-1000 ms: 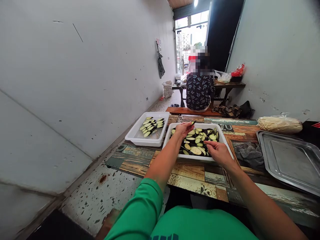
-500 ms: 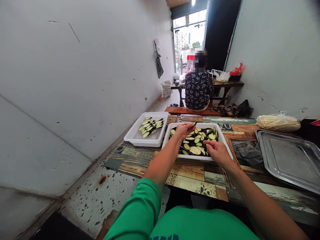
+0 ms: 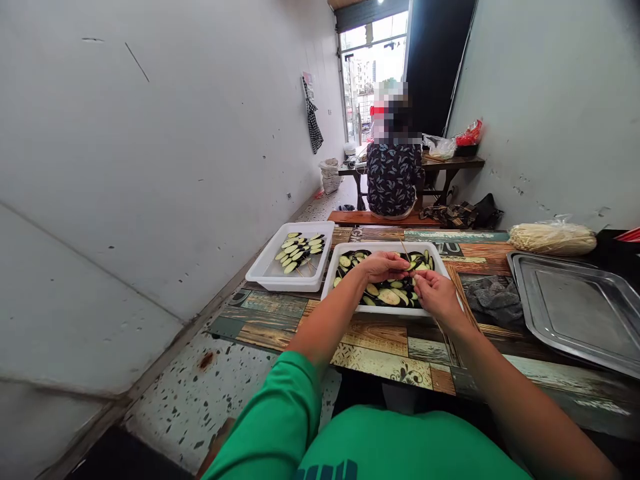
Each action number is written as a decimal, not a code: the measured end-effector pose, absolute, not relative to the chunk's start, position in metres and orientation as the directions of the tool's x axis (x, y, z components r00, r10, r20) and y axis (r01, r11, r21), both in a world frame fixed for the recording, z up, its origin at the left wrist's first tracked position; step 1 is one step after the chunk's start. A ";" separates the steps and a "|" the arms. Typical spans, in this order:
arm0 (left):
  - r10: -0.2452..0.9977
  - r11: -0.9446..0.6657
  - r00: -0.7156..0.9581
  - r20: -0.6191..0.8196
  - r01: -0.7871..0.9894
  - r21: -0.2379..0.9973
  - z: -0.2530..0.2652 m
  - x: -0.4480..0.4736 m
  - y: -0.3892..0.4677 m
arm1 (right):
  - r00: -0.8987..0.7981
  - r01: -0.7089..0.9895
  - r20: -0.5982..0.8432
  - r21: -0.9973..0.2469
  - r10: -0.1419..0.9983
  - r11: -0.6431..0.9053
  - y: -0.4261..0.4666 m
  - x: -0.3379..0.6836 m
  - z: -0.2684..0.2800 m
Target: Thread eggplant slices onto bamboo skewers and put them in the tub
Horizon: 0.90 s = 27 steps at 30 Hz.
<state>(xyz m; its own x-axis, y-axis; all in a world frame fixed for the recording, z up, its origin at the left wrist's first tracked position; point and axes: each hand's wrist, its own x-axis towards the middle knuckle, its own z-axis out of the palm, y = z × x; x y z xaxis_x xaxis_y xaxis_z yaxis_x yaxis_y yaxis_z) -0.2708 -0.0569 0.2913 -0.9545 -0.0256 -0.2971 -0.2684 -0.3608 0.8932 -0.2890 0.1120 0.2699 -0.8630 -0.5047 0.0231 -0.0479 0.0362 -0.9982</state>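
Observation:
Over a white tub (image 3: 385, 311) filled with eggplant slices (image 3: 389, 296), my two hands meet. My left hand (image 3: 384, 266) pinches an eggplant slice (image 3: 413, 265) by its edge. Closed around a thin wooden skewer (image 3: 403, 248), my right hand (image 3: 438, 295) is right beside it; the skewer's tip shows above the slice. Fingers partly hide whether the skewer passes through the slice. To the left, a second white tub (image 3: 293, 287) holds skewered eggplant slices (image 3: 295, 252).
Loose skewers (image 3: 463, 300) lie right of the tub, by a crumpled dark cloth (image 3: 493, 299). Metal trays (image 3: 575, 307) and a bagged bundle of pale sticks (image 3: 553, 238) are farther right. Beyond the table, a person (image 3: 394, 177) sits on a bench (image 3: 345, 218), back turned.
My left hand has moved right with its eggplant slice, and my right hand has come close against it. The skewer now points up at the slice. The view has shifted slightly.

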 end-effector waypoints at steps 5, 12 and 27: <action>-0.415 -0.112 -0.897 -0.149 -0.113 0.987 0.294 -0.271 -0.066 | -0.840 0.099 -0.041 -0.992 -0.541 -0.079 0.118 -0.296 0.271; -0.579 0.511 -0.815 -0.015 -0.377 0.773 0.280 -0.269 -0.083 | -0.836 0.183 -0.062 -0.968 -0.545 -0.171 0.122 -0.302 0.271; -0.429 0.627 -0.880 -0.205 -0.453 0.634 0.270 -0.269 -0.090 | -0.812 0.141 -0.080 -0.988 -0.578 -0.060 0.121 -0.297 0.272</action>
<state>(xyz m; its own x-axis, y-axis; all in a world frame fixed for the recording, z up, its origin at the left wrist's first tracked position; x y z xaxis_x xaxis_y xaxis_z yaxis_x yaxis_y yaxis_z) -0.2694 -0.0898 0.2703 -0.8799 -0.4287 -0.2049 -0.4530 0.6269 0.6339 -0.2966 0.1214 0.2719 -0.8124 -0.5775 -0.0802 0.1405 -0.0604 -0.9882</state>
